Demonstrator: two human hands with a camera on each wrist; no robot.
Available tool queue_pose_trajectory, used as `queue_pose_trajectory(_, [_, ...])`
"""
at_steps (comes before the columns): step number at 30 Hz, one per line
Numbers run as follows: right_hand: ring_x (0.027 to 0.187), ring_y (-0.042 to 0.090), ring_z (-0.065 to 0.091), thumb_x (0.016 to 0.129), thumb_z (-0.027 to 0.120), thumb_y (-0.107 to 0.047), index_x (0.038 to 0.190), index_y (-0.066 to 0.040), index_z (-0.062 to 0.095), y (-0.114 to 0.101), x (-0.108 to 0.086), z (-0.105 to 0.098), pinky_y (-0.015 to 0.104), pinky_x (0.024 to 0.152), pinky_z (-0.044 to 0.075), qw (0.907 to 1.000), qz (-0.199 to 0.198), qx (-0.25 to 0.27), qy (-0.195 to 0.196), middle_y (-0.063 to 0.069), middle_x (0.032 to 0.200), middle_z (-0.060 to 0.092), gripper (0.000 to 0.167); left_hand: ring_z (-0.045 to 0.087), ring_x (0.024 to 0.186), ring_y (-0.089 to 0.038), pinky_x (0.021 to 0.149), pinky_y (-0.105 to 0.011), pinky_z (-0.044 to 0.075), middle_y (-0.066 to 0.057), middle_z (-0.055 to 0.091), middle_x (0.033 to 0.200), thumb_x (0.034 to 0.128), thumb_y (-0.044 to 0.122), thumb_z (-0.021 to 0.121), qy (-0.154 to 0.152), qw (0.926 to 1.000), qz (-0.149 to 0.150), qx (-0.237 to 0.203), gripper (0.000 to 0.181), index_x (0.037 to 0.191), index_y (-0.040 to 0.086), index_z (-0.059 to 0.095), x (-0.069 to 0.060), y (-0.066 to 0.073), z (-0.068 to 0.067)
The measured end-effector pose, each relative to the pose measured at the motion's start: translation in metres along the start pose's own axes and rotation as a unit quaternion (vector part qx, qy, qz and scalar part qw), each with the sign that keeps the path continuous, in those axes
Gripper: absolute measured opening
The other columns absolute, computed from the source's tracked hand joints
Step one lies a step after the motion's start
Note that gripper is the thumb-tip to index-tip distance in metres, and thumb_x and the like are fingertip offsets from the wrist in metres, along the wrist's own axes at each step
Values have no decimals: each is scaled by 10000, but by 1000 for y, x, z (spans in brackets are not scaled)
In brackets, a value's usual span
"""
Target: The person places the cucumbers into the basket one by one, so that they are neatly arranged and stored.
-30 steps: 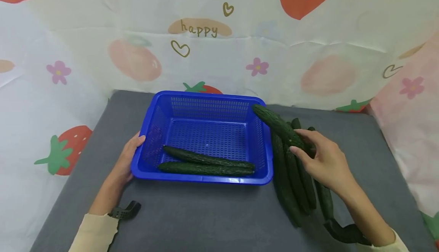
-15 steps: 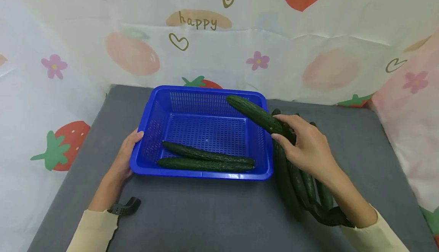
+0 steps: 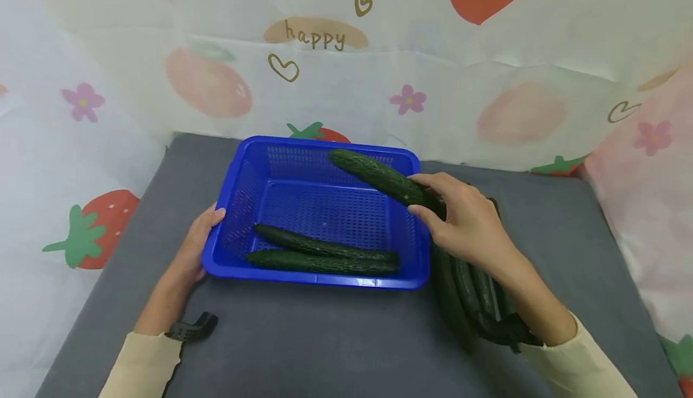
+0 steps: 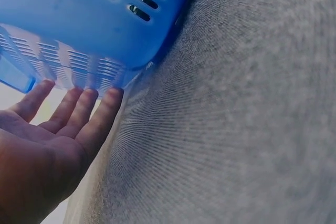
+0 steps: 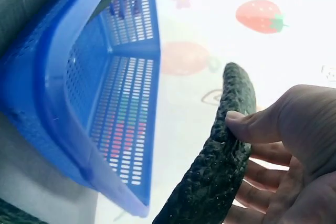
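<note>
In the head view my right hand (image 3: 465, 220) holds a dark green cucumber (image 3: 373, 172), tilted above the right side of a blue plastic basket (image 3: 316, 277). The right wrist view shows the thumb on the near side of this bumpy cucumber (image 5: 210, 177) and the fingers behind it. Two cucumbers lie in the basket along its front: an upper cucumber (image 3: 319, 245) and a lower cucumber (image 3: 319, 263). My left hand (image 3: 196, 243) rests at the basket's left side, thumb at the rim. In the left wrist view its fingers (image 4: 100, 121) extend, tips against the slotted wall.
Several more cucumbers (image 3: 449, 302) lie side by side right of the basket, partly under my right forearm. Grey cloth (image 3: 325, 338) covers the table. A printed curtain (image 3: 335, 97) rises behind it and at both sides.
My right hand has carried its cucumber leftward, from over the cucumbers at the right to above the basket. The left hand stays at the basket's left side.
</note>
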State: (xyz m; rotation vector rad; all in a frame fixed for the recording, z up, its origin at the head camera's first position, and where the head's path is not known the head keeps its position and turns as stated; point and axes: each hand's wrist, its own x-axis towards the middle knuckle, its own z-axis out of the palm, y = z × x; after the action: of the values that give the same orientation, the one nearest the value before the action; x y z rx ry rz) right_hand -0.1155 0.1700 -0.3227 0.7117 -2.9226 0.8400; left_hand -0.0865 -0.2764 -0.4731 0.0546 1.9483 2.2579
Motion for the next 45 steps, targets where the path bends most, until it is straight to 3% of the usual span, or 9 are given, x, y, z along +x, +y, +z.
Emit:
queue_pose_trajectory(5, [555, 168, 421, 1017, 718, -220, 1471, -138, 611, -6, 6, 2, 320, 498, 331, 9996, 56, 156, -221, 125, 1387, 682, 474, 684, 1109, -78, 899, -253, 599, 84, 684, 1257, 1130, 304, 349, -17, 9999, -66, 118, 617, 1642, -16, 221, 0, -3, 5])
queue_pose_trajectory(11, [555, 171, 437, 1010, 727, -229, 1459, -135, 624, -18, 20, 11, 332, 534, 349, 9993, -68, 196, -309, 109, 1423, 675, 470, 682, 1116, -80, 904, -252, 599, 79, 675, 1273, 1129, 309, 348, -64, 9999, -29, 134, 606, 1639, 1, 235, -1, -1, 3])
queue_pose_trajectory(18, [838, 215, 661, 1005, 734, -245, 1442, -162, 644, -30, 40, 21, 339, 580, 400, 9987, -117, 330, -364, 82, 1404, 692, 454, 679, 1124, -72, 909, -243, 598, 67, 659, 1292, 1134, 310, 349, -96, 9999, 28, 123, 613, 1647, 1, 220, 1, 6, -4])
queue_pose_trajectory(27, [1063, 258, 707, 999, 745, -267, 1425, -169, 657, -43, 54, 35, 373, 650, 503, 9982, -297, 243, -461, 64, 1374, 705, 446, 666, 1170, -69, 934, -234, 590, 66, 626, 1353, 1137, 318, 340, -230, 9995, 59, 216, 650, 1668, -13, 162, 2, 7, -5])
queue_pose_trajectory(30, [1132, 256, 699, 999, 746, -270, 1412, -168, 667, -46, 57, 41, 402, 738, 559, 9979, -329, 215, -522, 59, 1351, 713, 433, 672, 1166, -71, 930, -239, 594, 69, 637, 1350, 1140, 315, 340, -260, 9995, 54, 191, 646, 1663, -22, 165, 1, 6, -6])
queue_pose_trajectory(34, [1133, 241, 697, 1003, 743, -278, 1407, -173, 669, -52, 62, 47, 427, 823, 585, 9973, -390, 209, -583, 50, 1327, 714, 424, 678, 1155, -72, 926, -244, 597, 73, 648, 1333, 1140, 304, 340, -233, 9996, 88, 161, 624, 1656, -13, 192, -1, 4, -6])
queue_pose_trajectory(40, [1116, 228, 698, 991, 761, -265, 1394, -181, 680, -60, 67, 53, 398, 765, 574, 9970, -451, 259, -569, 39, 1298, 723, 420, 689, 1113, -77, 903, -250, 603, 62, 674, 1281, 1134, 308, 356, -195, 9996, 106, 170, 562, 1612, 21, 287, 0, 2, -6])
queue_pose_trajectory(45, [1116, 225, 705, 988, 765, -271, 1389, -185, 687, -62, 70, 58, 381, 738, 572, 9967, -502, 211, -610, 39, 1311, 727, 417, 685, 1136, -81, 909, -251, 603, 66, 656, 1309, 1133, 320, 353, -158, 9995, 72, 267, 622, 1643, -10, 224, 0, 2, -6])
